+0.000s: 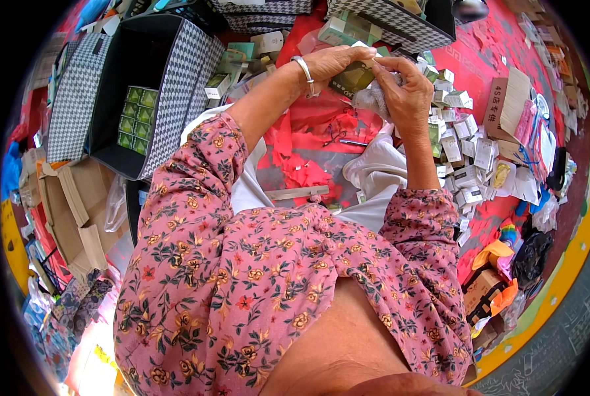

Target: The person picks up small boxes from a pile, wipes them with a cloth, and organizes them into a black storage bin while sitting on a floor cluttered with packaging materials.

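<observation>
Dark green cardboard forms the small, box-shaped carton (352, 78) held out beyond the chest of a person in a pink, flower-printed shirt (242, 284), seen from above. On the carton's left, the left hand (331, 64) (a silver-coloured bangle (304, 74) circles its wrist) is closed on it, fingers reaching over the top, apparently to steady it. On the carton's right, the right hand (410, 89) has its fingers curled and pinched at the upper corner, perhaps because a thin edge there needs a fingertip grip. Crumpled whitish material (372, 100) sits beneath that hand, just beside the carton; whether it is held or attached, I cannot tell. Left of the carton, an open, black-lined houndstooth bin (183, 79) holds square green boxes (136, 119) stacked in neat rows, likely to save room. Right of the carton, small white cardboard boxes (466, 148) lie in a loose heap, seemingly placed within reach. Beneath the carton, torn red sheeting (301, 125) covers part of the floor.
</observation>
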`<action>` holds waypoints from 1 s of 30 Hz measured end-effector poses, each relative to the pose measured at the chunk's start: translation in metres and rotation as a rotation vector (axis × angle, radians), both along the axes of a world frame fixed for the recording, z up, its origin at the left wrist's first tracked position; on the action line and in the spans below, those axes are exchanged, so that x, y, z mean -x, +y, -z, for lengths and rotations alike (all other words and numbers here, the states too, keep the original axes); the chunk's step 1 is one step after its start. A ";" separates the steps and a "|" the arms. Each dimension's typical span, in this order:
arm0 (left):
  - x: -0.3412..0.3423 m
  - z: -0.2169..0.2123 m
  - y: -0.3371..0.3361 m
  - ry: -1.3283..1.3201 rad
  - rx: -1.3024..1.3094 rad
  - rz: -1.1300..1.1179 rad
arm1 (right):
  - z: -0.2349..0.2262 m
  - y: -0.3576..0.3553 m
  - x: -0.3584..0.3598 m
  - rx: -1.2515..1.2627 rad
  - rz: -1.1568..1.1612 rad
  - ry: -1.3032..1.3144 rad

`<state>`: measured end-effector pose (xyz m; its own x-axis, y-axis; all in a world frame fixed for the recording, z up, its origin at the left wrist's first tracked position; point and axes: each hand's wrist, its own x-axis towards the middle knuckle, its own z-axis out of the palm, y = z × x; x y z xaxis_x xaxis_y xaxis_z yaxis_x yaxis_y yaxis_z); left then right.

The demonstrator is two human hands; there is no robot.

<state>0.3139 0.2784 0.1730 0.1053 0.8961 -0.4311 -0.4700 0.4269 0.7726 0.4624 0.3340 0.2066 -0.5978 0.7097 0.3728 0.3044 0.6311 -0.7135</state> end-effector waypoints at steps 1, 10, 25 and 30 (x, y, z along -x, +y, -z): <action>0.001 0.000 0.001 -0.005 0.010 0.026 | -0.001 -0.002 0.000 -0.037 0.019 -0.026; 0.001 0.004 -0.003 0.238 -0.209 0.134 | -0.001 0.006 -0.005 0.042 0.116 -0.002; 0.015 0.016 0.001 0.427 -0.269 0.106 | -0.008 0.010 -0.016 -0.056 0.077 -0.216; 0.015 0.022 0.001 0.440 -0.263 0.106 | -0.005 0.007 -0.015 0.094 0.103 -0.210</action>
